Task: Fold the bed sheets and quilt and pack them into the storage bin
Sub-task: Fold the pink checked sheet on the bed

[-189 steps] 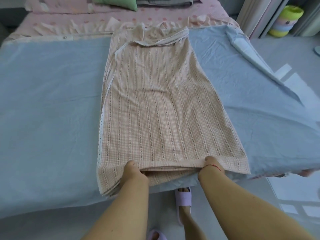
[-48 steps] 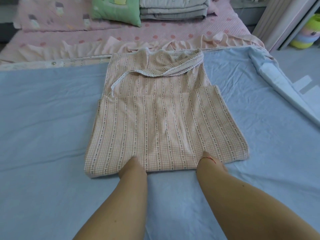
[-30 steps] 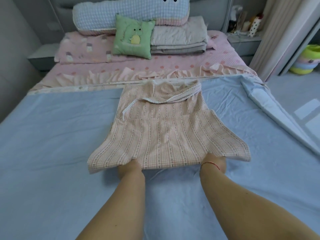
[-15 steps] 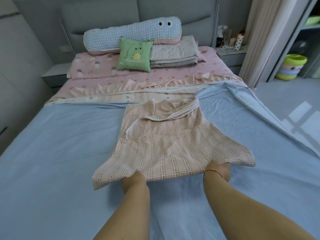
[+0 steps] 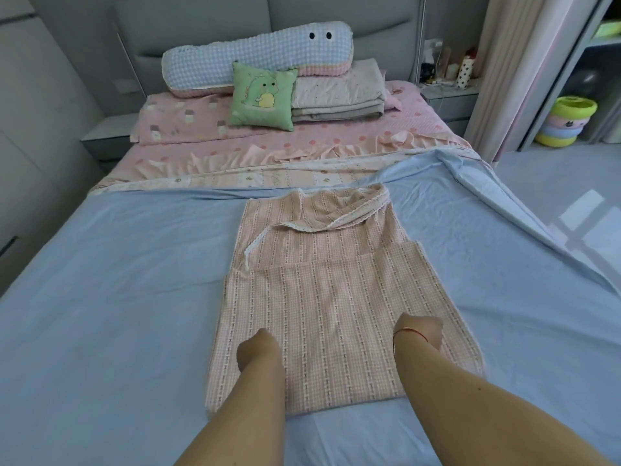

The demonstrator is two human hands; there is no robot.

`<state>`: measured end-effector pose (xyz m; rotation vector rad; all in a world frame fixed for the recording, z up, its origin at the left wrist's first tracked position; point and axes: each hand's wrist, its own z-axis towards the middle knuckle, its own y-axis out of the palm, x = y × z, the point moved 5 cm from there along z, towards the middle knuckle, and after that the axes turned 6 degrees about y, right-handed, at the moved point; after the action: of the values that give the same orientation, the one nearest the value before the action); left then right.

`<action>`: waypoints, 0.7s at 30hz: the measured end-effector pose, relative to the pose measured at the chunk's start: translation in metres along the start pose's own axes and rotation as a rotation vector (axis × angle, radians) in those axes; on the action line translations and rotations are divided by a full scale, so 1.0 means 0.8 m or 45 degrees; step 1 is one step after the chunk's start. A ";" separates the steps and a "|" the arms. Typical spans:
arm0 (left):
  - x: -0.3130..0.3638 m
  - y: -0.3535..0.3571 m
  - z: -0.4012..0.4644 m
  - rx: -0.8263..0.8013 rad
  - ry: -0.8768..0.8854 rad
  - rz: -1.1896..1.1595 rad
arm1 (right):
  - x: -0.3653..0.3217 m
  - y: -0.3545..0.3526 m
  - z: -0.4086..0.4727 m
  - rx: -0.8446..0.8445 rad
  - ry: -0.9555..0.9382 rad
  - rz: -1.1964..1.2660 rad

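I see both my left hand (image 5: 257, 348) and right hand (image 5: 418, 332) curled, resting on the folded pink checked sheet (image 5: 322, 314); actual grasp undeterminable. Sheet lies on blue sheet (image 5: 117, 297).

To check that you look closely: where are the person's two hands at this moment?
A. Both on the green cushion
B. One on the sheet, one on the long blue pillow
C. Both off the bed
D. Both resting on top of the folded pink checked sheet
D: the left hand and right hand both lie on the pink checked sheet, which is spread on the blue sheet.
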<state>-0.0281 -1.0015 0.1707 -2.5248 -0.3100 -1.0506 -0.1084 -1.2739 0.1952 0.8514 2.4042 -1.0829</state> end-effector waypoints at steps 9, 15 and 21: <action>0.071 0.103 0.039 -0.118 -0.023 -0.075 | -0.106 0.076 0.058 -0.224 -0.095 -0.105; 0.102 0.167 0.070 -0.213 -0.003 -0.082 | -0.166 0.120 0.100 -0.251 -0.154 -0.147; 0.127 0.203 0.113 -0.233 0.002 -0.049 | -0.219 0.156 0.129 -0.284 -0.195 -0.206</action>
<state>0.1555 -1.1036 0.1424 -2.6893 -0.2738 -1.1427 0.1131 -1.3534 0.1573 0.4900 2.4374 -0.8788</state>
